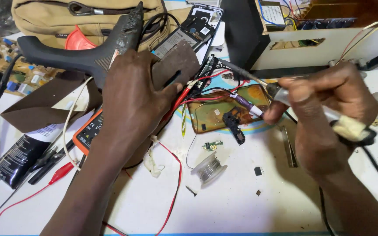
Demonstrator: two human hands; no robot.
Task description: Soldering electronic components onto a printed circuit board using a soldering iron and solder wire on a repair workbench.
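Head view, bench top, white table (pixel 241 205).

- Left hand (pixel 132 100): palm down, fingers together, pressing flat on brown card piece (pixel 176 65); not wrapped round anything. Red wires (pixel 206 94) run out just beside thumb.
- Right hand (pixel 329 113): fingers closed on soldering iron (pixel 281 94), pen-style; tip (pixel 228 65) points up-left over wires. Fingertip near purple-sleeved lead (pixel 243 105).
- Work piece: amber phone back cover (pixel 215 113), flat on table, centre, btwn both hands; black connector part (pixel 232 124) lying on it.
- Black glue gun (pixel 84 48): top left, behind left hand, touching it at knuckles.
- Solder spool (pixel 209 168): below cover, near, not touching.
- Small green board (pixel 212 145): btwn cover and spool.
- Tweezers (pixel 289 148): right of cover, under right hand.
- Orange multimeter (pixel 93 131): partly hidden under left wrist.
- Open phone (pixel 193 26): top centre.
- Tan bag (pixel 66 17): top left.
- White box w/ wiring (pixel 320 43): top right.
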